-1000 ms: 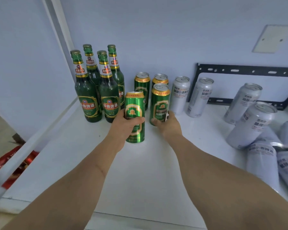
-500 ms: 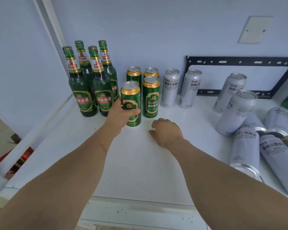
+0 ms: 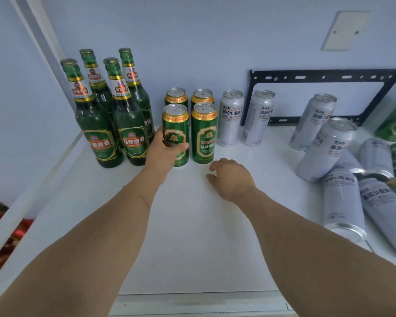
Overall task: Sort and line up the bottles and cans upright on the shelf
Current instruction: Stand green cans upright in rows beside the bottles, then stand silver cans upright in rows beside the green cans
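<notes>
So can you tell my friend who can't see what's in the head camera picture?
A person's left hand grips a green can standing among other green cans on a white shelf. The right hand hovers nearby, holding nothing. Green bottles stand left; silver cans lie jumbled right.

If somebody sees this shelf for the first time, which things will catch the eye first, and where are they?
First the left hand, gripping the front-left green can in a block of four beside four upright green bottles at the back left. Then the heap of silver cans on the right of the white shelf, several lying down. The right hand hovers with nothing in it.
</notes>
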